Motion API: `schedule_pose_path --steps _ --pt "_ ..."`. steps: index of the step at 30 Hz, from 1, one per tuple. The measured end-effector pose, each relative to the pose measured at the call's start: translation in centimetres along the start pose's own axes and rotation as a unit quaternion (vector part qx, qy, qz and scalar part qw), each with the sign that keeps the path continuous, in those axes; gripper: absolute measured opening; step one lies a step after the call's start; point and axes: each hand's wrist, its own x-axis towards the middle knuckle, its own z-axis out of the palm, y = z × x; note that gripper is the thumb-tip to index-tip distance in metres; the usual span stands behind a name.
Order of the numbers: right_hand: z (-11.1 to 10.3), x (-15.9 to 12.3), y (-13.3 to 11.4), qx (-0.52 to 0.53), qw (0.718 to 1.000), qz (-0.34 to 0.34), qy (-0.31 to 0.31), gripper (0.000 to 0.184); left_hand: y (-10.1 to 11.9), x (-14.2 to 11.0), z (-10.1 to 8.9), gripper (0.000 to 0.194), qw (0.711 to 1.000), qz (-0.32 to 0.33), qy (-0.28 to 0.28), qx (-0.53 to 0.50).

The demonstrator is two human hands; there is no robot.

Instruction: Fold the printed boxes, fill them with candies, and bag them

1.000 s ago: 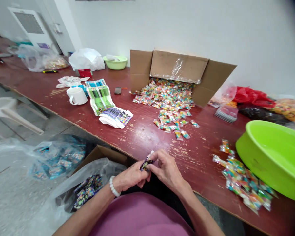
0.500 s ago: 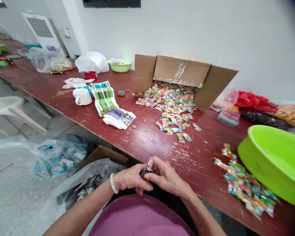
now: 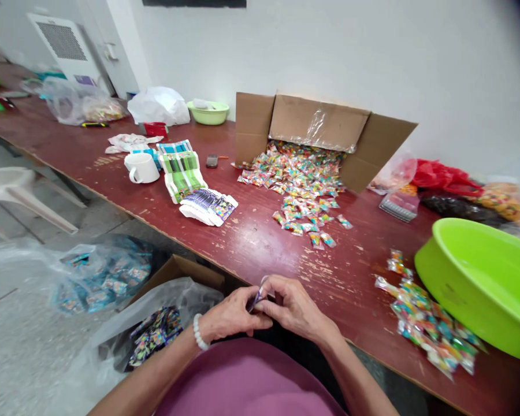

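Note:
In front of my body, just off the table's near edge, my left hand [image 3: 229, 315] and my right hand [image 3: 295, 307] meet with fingers curled. Both grip a small dark purple printed packet [image 3: 255, 300], mostly covered by the fingers. Below and left of them, an open clear plastic bag [image 3: 197, 294] holds several purple printed packets [image 3: 155, 338]. Beyond the hands lies a stack of flat purple printed cartons [image 3: 210, 206], with green printed cartons [image 3: 184, 174] behind it. Wrapped candies [image 3: 299, 185] spill from a tipped cardboard box [image 3: 320, 121] onto the table.
At the right, a lime green basin [image 3: 472, 289] stands beside a pile of wrapped candies [image 3: 431, 323]. A white mug [image 3: 142, 168] sits left of the cartons. Blue packets [image 3: 108, 280] lie in a bag on the floor near a white plastic stool [image 3: 13, 182].
The purple packet has turned slightly between the fingers, showing a narrower edge. My hands stay together at nearly the same spot, and the view has shifted a little.

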Motion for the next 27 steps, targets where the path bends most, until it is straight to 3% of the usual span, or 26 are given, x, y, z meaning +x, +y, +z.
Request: schedule_pose_path --steps 5,7,11,15,19,22,24,25,27 --pt "-1.2 -0.4 0.3 0.033 0.991 -0.004 -0.131 0.021 0.0 -0.3 -0.6 0.021 0.991 0.065 -0.029 0.115" --pt "-1.2 -0.5 0.4 0.034 0.987 -0.013 -0.156 0.028 -0.1 -0.3 -0.8 0.026 0.986 0.067 -0.021 0.151" --pt "-0.8 -0.9 0.9 0.017 0.989 -0.018 -0.145 0.039 -0.5 -0.2 -1.1 0.031 0.967 0.037 0.028 0.251" --pt "-0.4 -1.0 0.9 0.023 0.991 -0.009 -0.129 0.039 -0.3 0.0 -1.0 0.016 0.959 0.037 0.063 0.275" --pt "0.8 -0.7 0.6 0.037 0.997 -0.007 -0.066 0.032 -0.2 0.2 -0.6 0.011 0.971 0.053 0.132 0.193" --pt "2.1 -0.6 1.2 0.075 0.992 -0.002 0.105 0.023 -0.4 0.3 -0.2 0.021 0.986 0.044 0.146 0.069" --pt "2.5 -0.5 1.7 0.091 0.971 0.040 0.220 0.033 -0.5 0.5 0.2 0.031 0.988 0.011 0.150 -0.022" --pt "2.6 -0.5 2.0 0.100 0.964 0.064 0.237 0.037 -0.5 0.7 0.5 0.036 0.988 -0.007 0.143 -0.064" --pt "2.5 -0.3 2.2 0.133 0.965 0.096 0.203 0.032 -0.2 1.0 1.0 0.041 0.984 -0.036 0.111 -0.134"
